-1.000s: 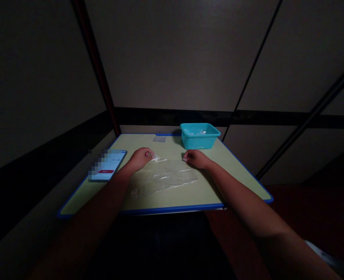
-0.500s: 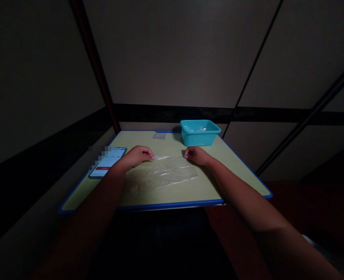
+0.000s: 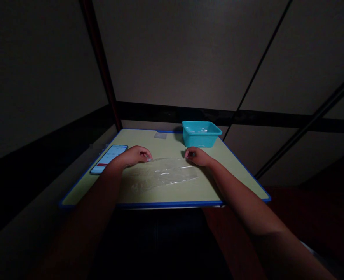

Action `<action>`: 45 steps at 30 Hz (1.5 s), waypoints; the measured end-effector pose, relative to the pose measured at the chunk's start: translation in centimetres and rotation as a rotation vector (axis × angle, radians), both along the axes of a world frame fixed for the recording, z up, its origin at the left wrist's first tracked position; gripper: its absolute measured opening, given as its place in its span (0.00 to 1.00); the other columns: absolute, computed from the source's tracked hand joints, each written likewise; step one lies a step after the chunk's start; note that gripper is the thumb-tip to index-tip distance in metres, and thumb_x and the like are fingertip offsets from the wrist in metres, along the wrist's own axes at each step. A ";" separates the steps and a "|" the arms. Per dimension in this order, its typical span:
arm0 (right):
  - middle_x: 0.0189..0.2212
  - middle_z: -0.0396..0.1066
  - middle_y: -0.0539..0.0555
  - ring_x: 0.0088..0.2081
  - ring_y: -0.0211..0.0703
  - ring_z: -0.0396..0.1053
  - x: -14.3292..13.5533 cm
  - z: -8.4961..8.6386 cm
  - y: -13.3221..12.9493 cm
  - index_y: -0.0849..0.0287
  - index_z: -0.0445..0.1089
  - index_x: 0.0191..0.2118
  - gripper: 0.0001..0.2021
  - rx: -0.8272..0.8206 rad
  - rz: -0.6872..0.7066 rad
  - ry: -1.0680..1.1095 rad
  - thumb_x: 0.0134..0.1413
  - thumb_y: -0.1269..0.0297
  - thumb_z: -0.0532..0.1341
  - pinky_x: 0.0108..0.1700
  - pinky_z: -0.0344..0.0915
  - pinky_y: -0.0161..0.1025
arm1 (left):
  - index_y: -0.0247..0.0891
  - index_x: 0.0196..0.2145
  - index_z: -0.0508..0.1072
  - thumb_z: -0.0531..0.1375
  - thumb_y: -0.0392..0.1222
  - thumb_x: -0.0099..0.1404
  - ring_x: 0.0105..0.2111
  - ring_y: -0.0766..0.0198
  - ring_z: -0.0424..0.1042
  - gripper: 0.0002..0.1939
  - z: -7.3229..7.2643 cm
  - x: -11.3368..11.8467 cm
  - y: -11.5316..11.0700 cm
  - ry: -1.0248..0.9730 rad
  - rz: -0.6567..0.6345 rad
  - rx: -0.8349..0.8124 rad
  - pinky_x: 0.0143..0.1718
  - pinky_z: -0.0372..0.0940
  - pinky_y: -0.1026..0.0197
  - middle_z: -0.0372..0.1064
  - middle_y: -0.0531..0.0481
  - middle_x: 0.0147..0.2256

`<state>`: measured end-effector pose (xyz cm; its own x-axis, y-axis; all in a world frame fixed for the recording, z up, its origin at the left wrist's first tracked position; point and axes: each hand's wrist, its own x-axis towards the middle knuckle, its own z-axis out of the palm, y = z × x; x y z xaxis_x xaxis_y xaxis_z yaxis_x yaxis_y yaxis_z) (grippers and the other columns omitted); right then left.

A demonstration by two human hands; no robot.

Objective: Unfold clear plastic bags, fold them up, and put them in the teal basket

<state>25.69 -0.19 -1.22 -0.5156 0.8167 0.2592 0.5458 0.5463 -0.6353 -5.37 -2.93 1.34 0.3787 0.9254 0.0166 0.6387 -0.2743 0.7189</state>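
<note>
We have a blue-green tub [image 3: 201, 139] on a yellow table [image 3: 139, 139]. A thin, see-through plastic sheet [image 3: 173, 173] lies on the table, in front of the tub and a bit to its left. We hold the sheet with both hands. Our left hand [image 3: 136, 155], well to the left of the tub, has its thumb and fingers pinched on one end of the far edge. Our right hand [image 3: 199, 157], just in front of the tub, pinches the other end. The sheet has shiny creases. Far to the left of the tub, a phone [image 3: 111, 154] lies with its screen lit. A little see-through square [image 3: 160, 135] lies left of the tub. Inside the tub is something clear and shiny [image 3: 203, 130]; we cannot tell what.
</note>
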 end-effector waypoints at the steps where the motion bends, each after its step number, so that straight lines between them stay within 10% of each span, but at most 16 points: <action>1: 0.25 0.68 0.50 0.29 0.37 0.64 0.0 0.0 0.0 0.62 0.67 0.25 0.06 0.003 0.010 0.006 0.38 0.76 0.55 0.33 0.60 0.33 | 0.38 0.26 0.75 0.59 0.41 0.46 0.27 0.63 0.67 0.08 -0.1 0.0 0.0 -0.001 0.002 0.001 0.30 0.59 0.64 0.70 0.52 0.24; 17: 0.23 0.68 0.51 0.30 0.38 0.64 0.2 0.3 0.0 0.61 0.68 0.22 0.06 0.099 0.081 -0.054 0.39 0.77 0.56 0.35 0.59 0.34 | 0.40 0.22 0.74 0.58 0.40 0.45 0.27 0.63 0.69 0.05 -0.1 0.1 -0.1 -0.004 -0.047 -0.028 0.29 0.59 0.65 0.72 0.54 0.24; 29: 0.26 0.67 0.51 0.31 0.39 0.63 0.9 -0.4 1.1 0.60 0.66 0.24 0.11 0.172 -0.195 -0.091 0.35 0.81 0.51 0.35 0.58 0.34 | 0.40 0.27 0.76 0.61 0.43 0.48 0.33 0.61 0.70 0.07 0.2 0.3 -0.4 -0.043 -0.161 -0.041 0.36 0.60 0.63 0.73 0.52 0.29; 36: 0.35 0.69 0.56 0.36 0.42 0.65 0.3 0.0 0.2 0.62 0.70 0.35 0.11 0.200 -0.053 -0.019 0.41 0.73 0.60 0.40 0.60 0.38 | 0.41 0.27 0.76 0.61 0.43 0.50 0.34 0.62 0.70 0.07 0.0 0.2 -0.2 -0.037 -0.241 -0.067 0.39 0.60 0.62 0.72 0.51 0.31; 45: 0.27 0.71 0.53 0.32 0.40 0.65 0.2 0.0 0.2 0.62 0.71 0.26 0.09 0.206 0.020 -0.108 0.40 0.79 0.57 0.37 0.60 0.35 | 0.40 0.25 0.75 0.61 0.41 0.51 0.46 0.59 0.68 0.04 0.4 0.6 -0.7 -0.087 -0.302 -0.027 0.49 0.58 0.58 0.70 0.47 0.46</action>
<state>25.88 0.02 -1.17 -0.5646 0.7416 0.3623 0.5924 0.6698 -0.4477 -4.81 -3.59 1.72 0.6348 0.7718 0.0378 0.4671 -0.4222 0.7769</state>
